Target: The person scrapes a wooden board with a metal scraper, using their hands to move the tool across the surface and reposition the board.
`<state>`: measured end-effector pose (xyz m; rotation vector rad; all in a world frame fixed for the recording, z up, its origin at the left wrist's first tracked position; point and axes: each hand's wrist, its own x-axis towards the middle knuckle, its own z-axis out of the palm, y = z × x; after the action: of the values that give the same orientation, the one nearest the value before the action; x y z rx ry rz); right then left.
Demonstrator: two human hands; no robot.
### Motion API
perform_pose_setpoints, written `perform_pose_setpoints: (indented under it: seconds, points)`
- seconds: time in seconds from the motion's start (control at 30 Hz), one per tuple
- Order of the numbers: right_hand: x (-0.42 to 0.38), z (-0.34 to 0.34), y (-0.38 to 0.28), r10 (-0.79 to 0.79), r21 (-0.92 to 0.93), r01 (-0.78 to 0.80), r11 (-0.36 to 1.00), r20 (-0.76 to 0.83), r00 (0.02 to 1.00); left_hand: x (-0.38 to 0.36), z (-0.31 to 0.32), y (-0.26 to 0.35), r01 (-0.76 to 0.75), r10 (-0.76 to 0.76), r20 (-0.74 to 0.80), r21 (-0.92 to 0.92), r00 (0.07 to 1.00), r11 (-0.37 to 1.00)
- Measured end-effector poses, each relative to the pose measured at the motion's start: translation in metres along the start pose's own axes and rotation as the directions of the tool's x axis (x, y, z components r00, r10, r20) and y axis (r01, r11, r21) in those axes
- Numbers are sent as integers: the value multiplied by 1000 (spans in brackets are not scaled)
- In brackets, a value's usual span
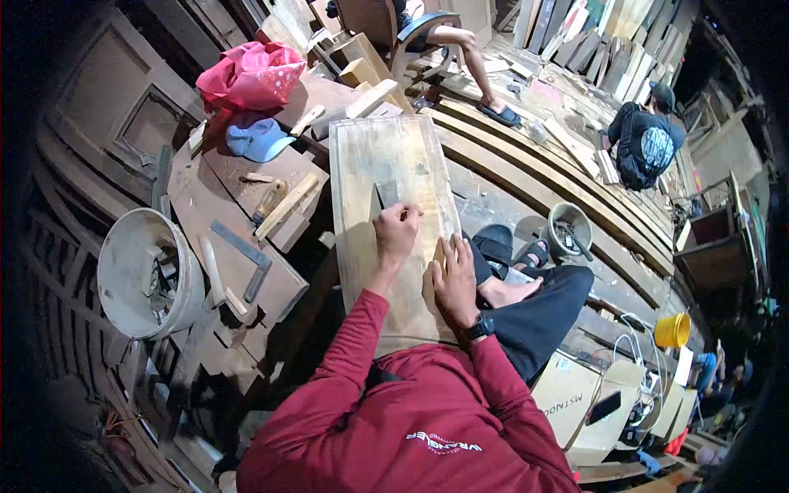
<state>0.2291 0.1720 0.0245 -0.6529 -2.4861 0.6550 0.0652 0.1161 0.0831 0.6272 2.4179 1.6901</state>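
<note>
Wooden panel [358, 238] lay mid-scene, running near to far. My left grip [397, 232] was clamped on a dark flat blade [387, 195] over it; right grip [454, 275] rested open on its right side. Face patchy, pale and dark; surfacing looked unfinished.

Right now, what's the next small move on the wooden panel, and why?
Probably one light pass of the flat blade along the panel: the left hand grips it over the face, the right hand lies spread near the edge, seemingly bracing, and the surface looks patchy.
</note>
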Motion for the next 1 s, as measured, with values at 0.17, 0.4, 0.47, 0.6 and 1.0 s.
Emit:
perform_pose_setpoints:
  seconds: [0.17,0.4,0.47,0.6,1.0]
  points:
    - [0,3,3,2,12,-2,1000,5,1000,78,13,-7,-115,119,-118,37,986,993]
    - [0,-2,-2,-15,1,15,1000,-5,1000,67,12,-5,-113,117,-142,41,983,993]
    - [0,1,2,-10,-3,10,1000,-1,1000,32,11,-8,-74,77,-87,28,993,997]
    - [1,-1,1,-3,10,3,1000,6,1000,26,13,-11,-51,52,-71,11,996,999]
    - [1,-4,-3,25,7,-25,1000,23,999,66,-1,-8,-88,87,-60,-16,994,996]
